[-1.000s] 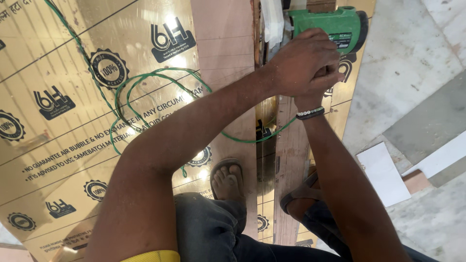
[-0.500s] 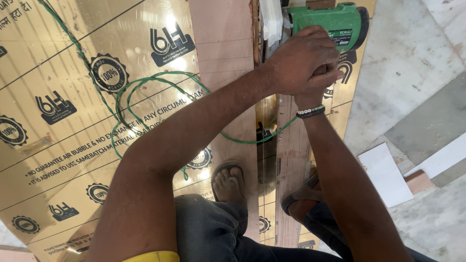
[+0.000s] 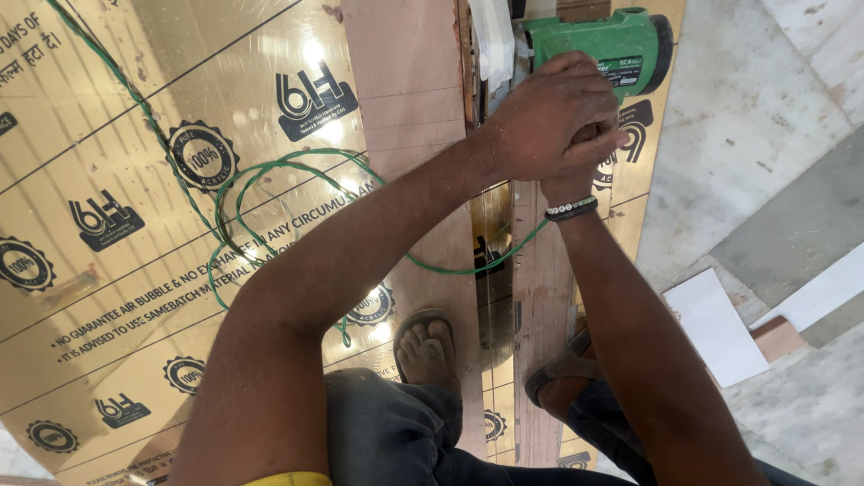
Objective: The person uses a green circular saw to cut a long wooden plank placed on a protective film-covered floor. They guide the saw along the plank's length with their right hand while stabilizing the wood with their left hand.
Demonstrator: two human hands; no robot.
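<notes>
Both hands are stacked on the handle of a green, hard-shelled electric cutting tool (image 3: 601, 47). The left hand (image 3: 547, 117) lies on top, fingers curled down and closed over the right hand (image 3: 601, 137), which is mostly hidden beneath it; only its knuckles and a wrist with a beaded black-and-white bracelet (image 3: 571, 209) show. The right hand's fingers seem wrapped on the handle, though the handle itself is covered.

The tool's green body juts out just beyond the clasped hands, on the far side from the person, its rounded black end pointing to the right. Touching the tool on its left is a white guard or plate (image 3: 493, 38), partly blurred.

Under the grip runs a narrow cut between two bare pinkish-brown boards (image 3: 409, 81), one left of the hands and one directly below the right forearm. A wide gold mirror-finish sheet with black printed film (image 3: 117, 270) spreads well to the left. A thin green power cord (image 3: 270, 180) loops across that sheet and passes under both forearms.

Nearer the person than the grip, two sandalled feet stand on the boards: the left foot (image 3: 430, 346) and the right foot (image 3: 562, 373). A white rectangular offcut (image 3: 715, 326) lies on the grey stone floor (image 3: 765, 135) to the right.
</notes>
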